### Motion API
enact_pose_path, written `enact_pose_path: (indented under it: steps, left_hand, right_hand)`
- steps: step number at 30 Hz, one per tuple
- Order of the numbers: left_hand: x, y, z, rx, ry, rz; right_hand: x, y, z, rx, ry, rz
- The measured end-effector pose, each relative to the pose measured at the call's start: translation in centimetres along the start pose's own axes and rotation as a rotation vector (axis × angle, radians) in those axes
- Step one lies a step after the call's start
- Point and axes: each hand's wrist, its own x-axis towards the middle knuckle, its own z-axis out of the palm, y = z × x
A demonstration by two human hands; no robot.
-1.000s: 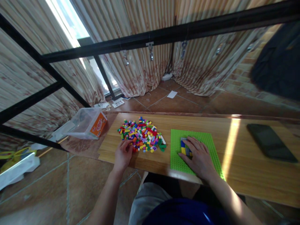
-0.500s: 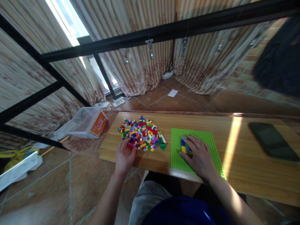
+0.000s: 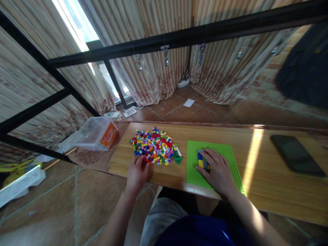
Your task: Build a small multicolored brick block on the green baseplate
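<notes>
On the wooden surface (image 3: 284,191), a green baseplate (image 3: 192,176) lies by the near edge, a brick pile (image 3: 156,146) toward the left end. The left hand (image 3: 137,171) curls at the pile, its grip unclear; the right hand (image 3: 217,168), fingers parted, partly covers a blue-yellow-grey block (image 3: 200,158) on the baseplate.

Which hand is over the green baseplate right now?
The right hand: it is spread across the bricks on the green baseplate, partly covering them. The left hand is instead at the near-left edge of the loose brick pile.
</notes>
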Motion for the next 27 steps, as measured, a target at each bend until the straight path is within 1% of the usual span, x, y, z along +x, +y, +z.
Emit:
enact_pose_path:
  steps: [6, 10, 13, 15, 17, 19, 22, 23, 25, 27]
  left_hand:
    - [0.2, -0.3, 0.1, -0.076, 0.056, 0.038]
    - [0.9, -0.3, 0.1, -0.11, 0.129, 0.013]
    - [1.4, -0.3, -0.3, -0.134, 0.172, -0.07]
    - [1.7, -0.2, -0.6, -0.155, 0.177, -0.149]
    - [1.9, 0.3, -1.1, -0.203, 0.156, -0.237]
    - [2.0, 1.1, -1.6, -0.284, 0.112, -0.32]
    - [1.8, 3.3, -2.1, -0.435, 0.038, -0.374]
    - [1.6, 4.2, -2.1, -0.488, 0.009, -0.367]
    - [1.1, 6.3, -2.1, -0.595, -0.063, -0.345]
    - [0.4, 8.3, -1.9, -0.678, -0.151, -0.316]
  right_hand:
    - [0.0, 0.1, 0.1, 0.01, 0.021, -0.007]
    - [0.1, 0.0, 0.0, 0.017, 0.017, -0.006]
    - [0.1, 0.0, 0.0, 0.02, 0.015, -0.003]
    - [0.1, 0.1, 0.0, 0.04, 0.017, -0.006]
    - [0.1, 0.3, -0.2, 0.076, 0.038, -0.002]
    - [0.3, 0.1, -0.6, 0.11, 0.1, 0.025]
    - [1.1, -1.6, -2.0, 0.193, 0.212, 0.086]
    - [1.4, -2.7, -2.6, 0.263, 0.214, 0.101]
    - [1.9, -5.4, -3.6, 0.48, 0.158, 0.152]
    - [2.2, -8.2, -4.2, 0.745, 0.024, 0.256]
